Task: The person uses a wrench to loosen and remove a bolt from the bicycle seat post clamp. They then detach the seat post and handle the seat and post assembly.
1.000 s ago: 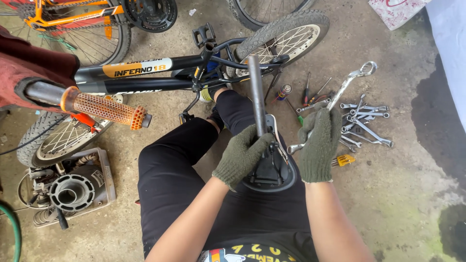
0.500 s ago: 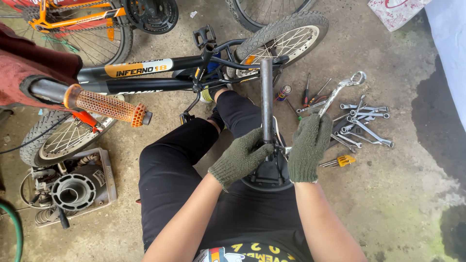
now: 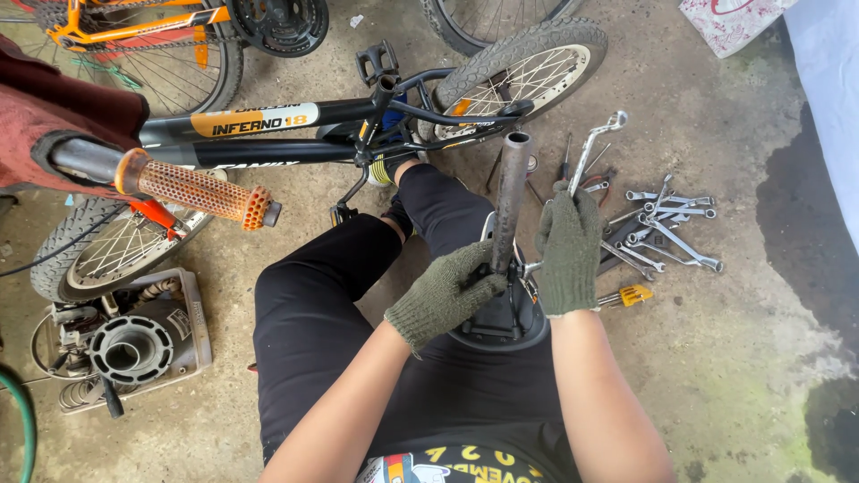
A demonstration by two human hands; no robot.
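Note:
Both my hands wear green knit gloves. My left hand [image 3: 445, 295] grips the base of a rusty metal seat post [image 3: 509, 199] that stands upright on an upside-down black bicycle saddle [image 3: 501, 324] resting on my lap. My right hand [image 3: 567, 249] holds a silver wrench [image 3: 595, 148] whose lower end sits at the saddle clamp, its upper end pointing away from me. My legs in black trousers are folded under the saddle.
A small black bicycle [image 3: 268, 134] lies across the floor ahead, its orange grip [image 3: 197, 190] at left. Several spanners [image 3: 662, 224] and a yellow-handled screwdriver [image 3: 626, 295] lie right of my hand. A grey metal engine part [image 3: 130, 344] sits at lower left.
The seat post has tilted from leaning left to nearly upright. My right hand with the wrench has moved closer to the post.

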